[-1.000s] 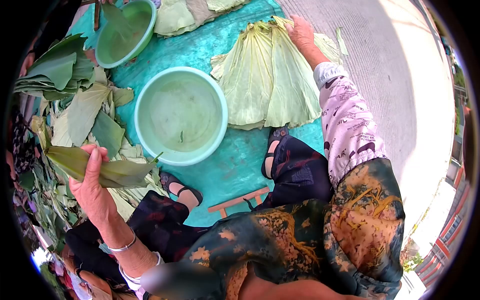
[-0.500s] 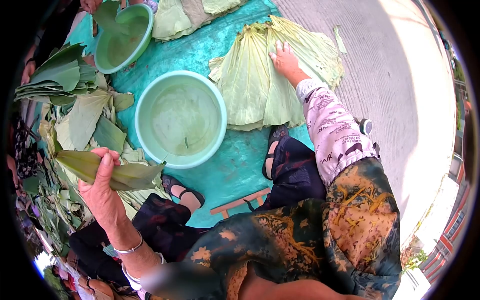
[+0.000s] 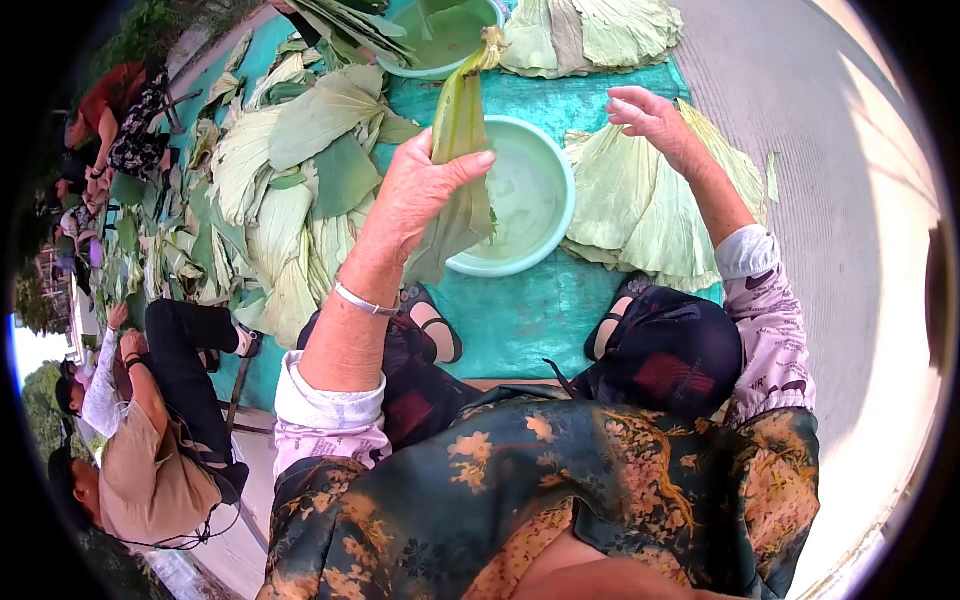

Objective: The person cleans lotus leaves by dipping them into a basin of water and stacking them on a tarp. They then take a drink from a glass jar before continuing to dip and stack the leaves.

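My left hand [image 3: 415, 200] is closed on a folded lotus leaf [image 3: 458, 150], the thumb pressed along its side. The leaf stands nearly upright in view, its pale stem end up, and overlaps a light green basin [image 3: 540, 165] with water in it. To the right, my right hand [image 3: 645, 115] hovers above a fanned stack of pale green lotus leaves [image 3: 640, 205]. Its fingers are stretched out and hold nothing.
A heap of loose leaves [image 3: 265, 190] covers the left side of the teal sheet [image 3: 520, 335]. At the back are a second basin [image 3: 450, 40] and another leaf stack [image 3: 600, 40]. Several people sit at the left, including a person in a tan shirt [image 3: 150, 480].
The view has turned left. My left hand has brought the leaf toward the middle and tipped it upright. My right hand has lifted off the fanned stack.
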